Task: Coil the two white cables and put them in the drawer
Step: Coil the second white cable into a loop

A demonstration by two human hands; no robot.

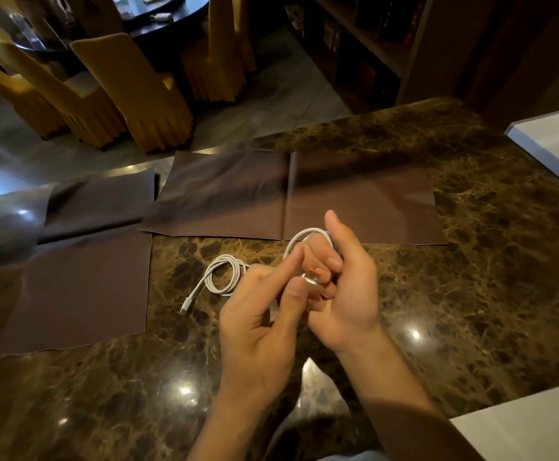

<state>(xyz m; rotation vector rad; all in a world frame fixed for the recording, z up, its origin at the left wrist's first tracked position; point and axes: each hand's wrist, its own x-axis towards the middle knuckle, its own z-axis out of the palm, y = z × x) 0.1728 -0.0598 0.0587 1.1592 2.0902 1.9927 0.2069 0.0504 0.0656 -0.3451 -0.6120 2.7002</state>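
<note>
**Operator:** Two white cables logged, head view, the only view I have. Item one: coiled cable, lying loose on the marble tabletop, just left of my hands, its plug end trailing toward me. Item two: second cable, in hand, a loop showing above my fingers.

**Checker:** State of each grip?

**Operator:** Right hand: fingers curled around the loops, thumb up, pressed onto the bundle. Left hand: thumb and forefinger pinching the cable's end at a metal plug with an orange tip. Some blur there, so I can't read the plug type.

**Checker:** Step in hand?

**Operator:** My judgement: finishing the coil on item two, working the free end in. Item one looks already wound. The next move calls for securing that end so the loops don't spring apart, then gathering both coils.

**Checker:** Containers?

**Operator:** None entered. No drawer appears in this view; I cannot tell where it sits. It will have to be found and opened, so one hand must come free. Also on the tabletop: two brown mats, the far mat beyond my hands and the left mat, both bare. Neither cable is stowed.
</note>
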